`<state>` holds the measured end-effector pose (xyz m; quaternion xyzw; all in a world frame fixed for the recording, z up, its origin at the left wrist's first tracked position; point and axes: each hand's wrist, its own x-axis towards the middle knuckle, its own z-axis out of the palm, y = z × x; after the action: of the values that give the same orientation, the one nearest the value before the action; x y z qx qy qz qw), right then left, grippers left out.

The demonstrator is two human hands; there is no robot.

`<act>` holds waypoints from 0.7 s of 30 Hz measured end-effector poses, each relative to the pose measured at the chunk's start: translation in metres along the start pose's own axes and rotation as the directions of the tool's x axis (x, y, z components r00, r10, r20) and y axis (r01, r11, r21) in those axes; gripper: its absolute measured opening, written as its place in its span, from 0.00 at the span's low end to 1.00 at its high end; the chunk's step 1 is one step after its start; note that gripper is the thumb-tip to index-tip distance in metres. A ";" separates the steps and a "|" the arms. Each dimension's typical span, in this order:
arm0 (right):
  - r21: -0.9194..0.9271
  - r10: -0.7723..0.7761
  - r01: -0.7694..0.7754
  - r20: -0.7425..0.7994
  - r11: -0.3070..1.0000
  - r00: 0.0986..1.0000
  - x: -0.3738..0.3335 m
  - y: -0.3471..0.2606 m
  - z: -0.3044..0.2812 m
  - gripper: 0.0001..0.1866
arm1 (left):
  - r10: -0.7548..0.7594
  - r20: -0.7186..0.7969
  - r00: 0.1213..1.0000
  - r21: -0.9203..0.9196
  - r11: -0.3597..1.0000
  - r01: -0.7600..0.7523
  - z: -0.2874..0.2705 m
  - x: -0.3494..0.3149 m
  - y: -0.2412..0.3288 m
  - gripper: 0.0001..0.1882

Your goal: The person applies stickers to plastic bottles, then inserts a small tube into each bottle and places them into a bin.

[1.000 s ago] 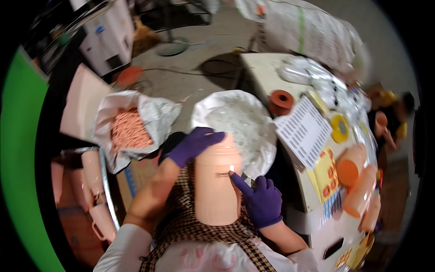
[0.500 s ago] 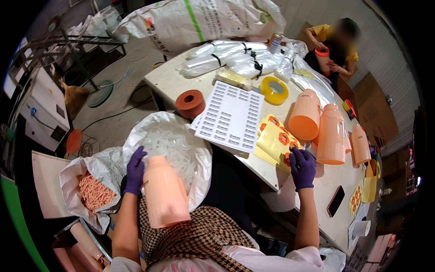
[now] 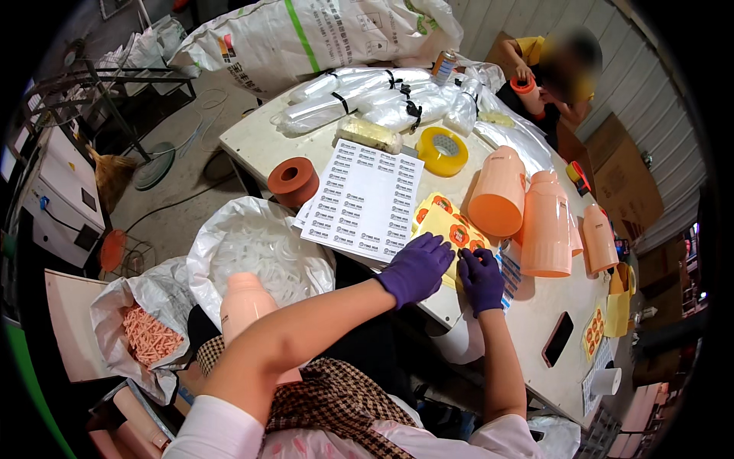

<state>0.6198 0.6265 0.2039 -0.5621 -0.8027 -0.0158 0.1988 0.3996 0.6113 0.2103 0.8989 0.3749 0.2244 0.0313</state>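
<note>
My left hand, in a purple glove, lies with fingers stretched over the near left edge of a yellow sheet of round orange stickers. Beside it, my purple-gloved right hand has its fingers bent and pinched together at one sticker on the sheet. How much of that sticker is lifted I cannot see. A peach thermos flask body leans on my lap, partly hidden behind my left forearm. More peach flask bodies stand just right of the sheet, one tilted and one upright.
A white label sheet, brown tape roll and yellow tape roll lie on the table. Bagged clear film is behind. Sacks hold clear rings and pink strips. A phone lies right; a co-worker sits opposite.
My left hand has let go of the flask on my lap and reached across to the sticker sheet. My right hand has shifted slightly left and down; the view has turned a little.
</note>
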 end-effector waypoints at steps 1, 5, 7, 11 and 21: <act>-0.030 -0.033 0.033 0.004 0.999 0.999 0.002 0.004 0.002 0.14 | -0.099 0.113 0.989 0.063 0.994 0.092 0.007 0.006 -0.002 0.29; -0.113 -0.123 0.117 -0.047 0.987 0.991 0.006 0.033 0.016 0.17 | -0.111 0.080 0.991 0.127 0.987 0.101 0.022 0.010 0.012 0.30; -0.062 -0.002 0.017 0.229 0.998 0.973 0.024 0.040 0.014 0.20 | -0.143 0.102 0.984 0.100 0.986 0.132 0.023 0.008 0.008 0.31; 0.568 0.281 -0.427 0.330 0.703 0.901 0.047 0.035 -0.016 0.21 | -0.322 -0.162 0.933 -0.286 0.920 0.268 0.071 0.009 0.004 0.22; 0.616 -0.329 0.429 -0.277 0.661 0.903 -0.055 -0.219 -0.049 0.18 | -0.443 0.060 0.894 -0.671 0.645 0.365 -0.140 -0.198 0.090 0.08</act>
<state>0.4510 0.4847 0.2739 -0.2715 -0.8380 0.1895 0.4337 0.2764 0.3947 0.2808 0.7067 0.4616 0.3794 0.3788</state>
